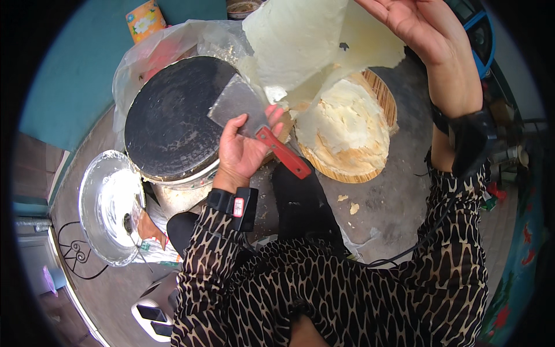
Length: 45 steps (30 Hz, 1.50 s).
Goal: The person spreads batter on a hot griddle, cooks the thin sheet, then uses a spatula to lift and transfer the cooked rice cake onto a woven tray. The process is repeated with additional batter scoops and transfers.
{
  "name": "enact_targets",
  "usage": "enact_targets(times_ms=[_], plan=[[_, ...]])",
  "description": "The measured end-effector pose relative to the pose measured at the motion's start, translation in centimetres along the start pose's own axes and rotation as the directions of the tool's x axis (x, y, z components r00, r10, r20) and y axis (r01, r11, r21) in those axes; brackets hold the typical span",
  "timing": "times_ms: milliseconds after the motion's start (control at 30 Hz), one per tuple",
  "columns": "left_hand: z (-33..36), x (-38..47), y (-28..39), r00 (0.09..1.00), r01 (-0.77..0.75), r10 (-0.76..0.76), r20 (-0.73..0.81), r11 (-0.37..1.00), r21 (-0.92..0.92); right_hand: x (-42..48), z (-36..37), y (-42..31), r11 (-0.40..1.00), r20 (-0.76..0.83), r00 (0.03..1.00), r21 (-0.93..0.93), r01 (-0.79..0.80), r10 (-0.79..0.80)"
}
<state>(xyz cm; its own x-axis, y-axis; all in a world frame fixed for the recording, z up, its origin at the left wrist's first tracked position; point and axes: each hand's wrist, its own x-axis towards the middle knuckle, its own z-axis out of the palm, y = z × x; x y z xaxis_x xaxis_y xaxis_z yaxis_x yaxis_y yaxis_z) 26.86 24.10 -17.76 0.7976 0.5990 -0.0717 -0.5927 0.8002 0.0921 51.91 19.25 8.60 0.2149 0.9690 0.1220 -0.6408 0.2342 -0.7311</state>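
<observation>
My left hand [245,152], palm up, holds a metal scraper [243,104] with a red handle [284,152], its thumb over the blade. The blade overlaps the right edge of a round black griddle [173,117]. A large, thin, pale sheet of cooked batter [299,47] with a small hole hangs raised beyond the scraper; its top is cut off by the picture's rim. My right hand [420,30] is raised beside the sheet's upper right, fingertips out of view, so its grip is hidden. Below the sheet, more thin flatbreads [347,126] lie piled on a round slatted mat [381,95].
A metal basin [93,204] with pale residue and a wooden-looking tool [149,225] stands left of my knees. Clear plastic [182,39] surrounds the griddle's far side. An orange flowered container [146,21] is behind it. Crumbs [354,208] lie on the floor. A cable [416,247] runs by my right sleeve.
</observation>
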Motion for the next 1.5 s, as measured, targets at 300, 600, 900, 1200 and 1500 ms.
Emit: enact_targets(times_ms=[300, 600, 900, 1200, 1500], plan=[[1.4, 1.2, -5.8, 0.993, 0.112, -0.111, -0.036, 0.993, 0.031, -6.5, -1.7, -1.2, 0.986, -0.039, 0.985, 0.009, 0.169, -0.168], [3.5, 2.6, -5.6, 0.988, -0.116, 0.115, -0.101, 0.993, -0.004, -11.6, -4.7, -3.1, 0.926, -0.116, 0.921, -0.117, 0.360, -0.372], [9.5, 5.0, -0.3, 0.982, -0.049, 0.109, -0.153, 0.935, 0.350, -11.0, -11.8, -7.4, 0.830, -0.393, 0.752, -0.422, 0.364, -0.530], [11.9, 14.4, 0.6, 0.963, -0.132, 0.240, -0.123, 0.816, 0.563, 0.1, -25.6, -9.7, 0.971, -0.616, 0.768, -0.236, 0.030, -0.173], [12.9, 15.1, -2.3, 0.985, -0.165, 0.101, 0.141, 0.797, 0.581, -2.8, -29.3, -15.7, 0.871, -0.218, 0.845, -0.178, 0.458, -0.489]])
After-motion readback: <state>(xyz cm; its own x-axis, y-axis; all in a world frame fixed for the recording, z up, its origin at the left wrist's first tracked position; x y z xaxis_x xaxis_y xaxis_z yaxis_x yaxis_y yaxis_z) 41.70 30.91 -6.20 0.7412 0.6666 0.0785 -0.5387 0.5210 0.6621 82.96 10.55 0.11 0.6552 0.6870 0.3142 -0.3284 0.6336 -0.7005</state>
